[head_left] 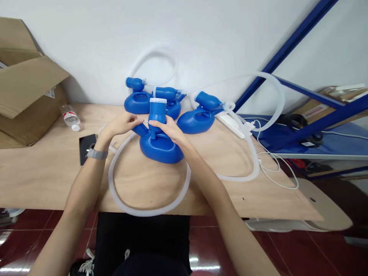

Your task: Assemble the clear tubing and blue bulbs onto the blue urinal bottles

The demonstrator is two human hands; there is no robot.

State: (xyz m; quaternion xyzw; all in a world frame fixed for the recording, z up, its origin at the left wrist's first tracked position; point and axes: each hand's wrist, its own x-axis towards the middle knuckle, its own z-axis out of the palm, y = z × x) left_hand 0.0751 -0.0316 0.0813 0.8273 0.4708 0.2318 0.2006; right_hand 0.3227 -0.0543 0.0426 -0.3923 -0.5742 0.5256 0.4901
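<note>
A blue plastic urinal bottle (162,150) with a moulded handle stands on the table in front of me. Rising from it is a blue funnel-shaped head (157,111) with a white rim, and my right hand (170,129) is closed around its lower part. My left hand (126,123) pinches the angled spout of the same bottle with thumb and fingers; anything smaller between the fingertips is hidden. A translucent hose (112,180) loops over the table in front of the bottle. Where its ends attach cannot be made out.
Behind stand three similar bottles with hoses, one at the right (195,122). A phone (84,147), a water bottle (70,117) and a cardboard box (31,115) lie left. A power strip (231,124) with white cables and a blue metal shelf (316,147) are right.
</note>
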